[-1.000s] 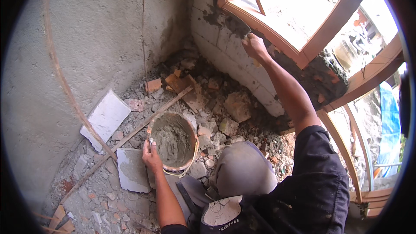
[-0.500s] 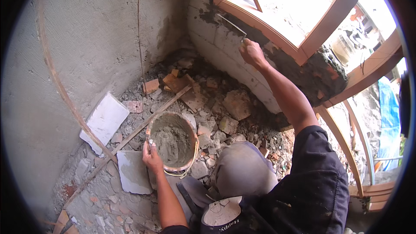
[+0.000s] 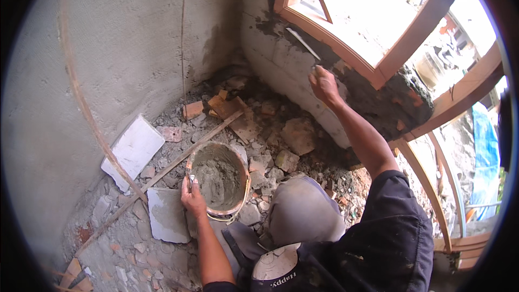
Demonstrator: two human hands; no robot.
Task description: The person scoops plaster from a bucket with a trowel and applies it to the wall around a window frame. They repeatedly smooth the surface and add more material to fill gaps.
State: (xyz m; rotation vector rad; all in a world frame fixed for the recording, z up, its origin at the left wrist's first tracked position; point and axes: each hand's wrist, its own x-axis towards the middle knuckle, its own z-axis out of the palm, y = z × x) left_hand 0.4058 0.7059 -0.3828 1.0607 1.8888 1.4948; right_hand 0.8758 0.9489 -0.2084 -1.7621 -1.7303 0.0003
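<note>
My right hand point(image 3: 325, 84) is closed on a trowel point(image 3: 303, 44), its narrow blade held up and left against the patchy wet grey mortar point(image 3: 391, 101) on the block wall, just below a wooden window frame point(image 3: 338, 38). Lower left, my left hand point(image 3: 193, 197) grips the rim of a round bucket point(image 3: 240, 166); the bucket has thick grey mortar point(image 3: 215, 181) inside, and a whitish object at my left fingertips is too small to make out.
A plastered wall point(image 3: 124, 32) rises at left, with a long thin batten leaning on it. Rubble point(image 3: 298, 137), white slabs point(image 3: 131, 148) and a wooden stick point(image 3: 162, 173) lie around the bucket. Curved wooden frames point(image 3: 416, 176) and blue sheeting point(image 3: 484, 151) stand at right, beyond my bent knee.
My right hand has moved down and to the right with the trowel, whose blade now shows as a thin pale strip. My left hand stays on the bucket's rim.
</note>
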